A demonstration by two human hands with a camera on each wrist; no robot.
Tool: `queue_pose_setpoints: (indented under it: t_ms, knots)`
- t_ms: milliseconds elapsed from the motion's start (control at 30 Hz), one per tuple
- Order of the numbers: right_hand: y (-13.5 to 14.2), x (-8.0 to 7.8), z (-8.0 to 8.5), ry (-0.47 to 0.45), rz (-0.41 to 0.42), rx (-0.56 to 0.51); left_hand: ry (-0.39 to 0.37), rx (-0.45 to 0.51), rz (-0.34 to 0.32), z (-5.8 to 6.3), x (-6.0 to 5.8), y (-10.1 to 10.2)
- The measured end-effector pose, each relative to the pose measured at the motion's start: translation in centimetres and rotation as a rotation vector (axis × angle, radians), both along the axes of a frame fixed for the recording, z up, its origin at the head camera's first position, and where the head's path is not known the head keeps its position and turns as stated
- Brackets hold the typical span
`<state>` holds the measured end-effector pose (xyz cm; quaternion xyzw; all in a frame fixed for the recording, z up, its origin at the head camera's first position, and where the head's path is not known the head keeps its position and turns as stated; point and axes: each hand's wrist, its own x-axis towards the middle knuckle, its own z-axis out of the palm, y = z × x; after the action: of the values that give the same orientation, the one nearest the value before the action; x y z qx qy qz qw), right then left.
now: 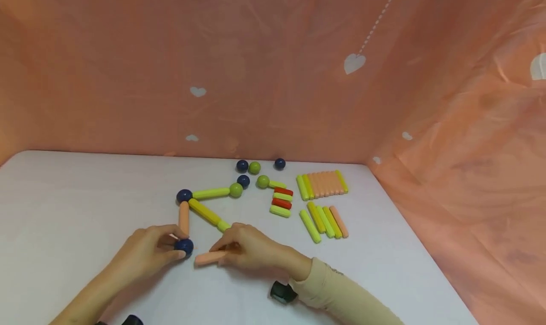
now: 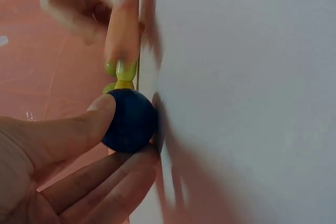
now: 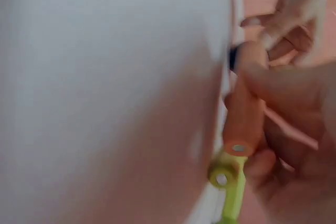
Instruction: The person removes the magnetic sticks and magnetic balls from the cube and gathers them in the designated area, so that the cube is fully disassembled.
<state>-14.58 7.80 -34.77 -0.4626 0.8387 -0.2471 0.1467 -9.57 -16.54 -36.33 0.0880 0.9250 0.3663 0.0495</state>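
Note:
In the head view my left hand (image 1: 147, 249) pinches a navy ball (image 1: 184, 247) between thumb and fingers, at the near end of a peach rod (image 1: 184, 218). That rod runs up to another navy ball (image 1: 184, 196), from which a lime rod (image 1: 211, 193) and a yellow rod (image 1: 205, 212) also extend. My right hand (image 1: 251, 247) grips a second peach rod (image 1: 209, 258), its free end a short gap from the held ball. A metal disc shows in this rod's end (image 3: 239, 148) in the right wrist view. My right hand partly hides a lime rod (image 1: 223, 226) beyond the yellow one.
A green ball (image 1: 236, 190) ends the lime rod, touching a navy ball (image 1: 243, 181). Short red and lime rods (image 1: 282, 203) lie stacked nearby. Right of them are a row of peach and yellow rods (image 1: 326, 183) and several loose rods (image 1: 317, 218). More balls (image 1: 254, 167) sit behind.

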Motion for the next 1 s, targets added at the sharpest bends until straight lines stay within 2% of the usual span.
queue_pose_setpoints:
  t_ms: [100, 233, 433, 733, 900, 1000]
  knots:
    - [1.3, 0.3, 0.0, -0.027, -0.040, -0.063, 0.008, 0.004, 0.003, -0.1, 0.0, -0.1]
    - [3.7, 0.1, 0.1, -0.055, -0.161, -0.173, 0.028, 0.009, 0.009, -0.3, 0.2, -0.4]
    - [7.8, -0.7, 0.3, -0.032, -0.306, -0.289, 0.009, 0.029, -0.011, -0.4, 0.0, -0.8]
    - [13.3, -0.8, 1.1, -0.037, -0.505, -0.271, -0.034, 0.019, -0.006, -0.5, -0.2, -0.8]
    - [16.0, -1.0, 0.9, -0.023, -0.595, -0.269, -0.040, 0.008, -0.011, -0.6, -0.3, -0.8]
    - [17.1, -1.0, 0.6, -0.047, -0.635, -0.279, -0.027, 0.007, -0.023, -0.7, -0.3, -1.0]
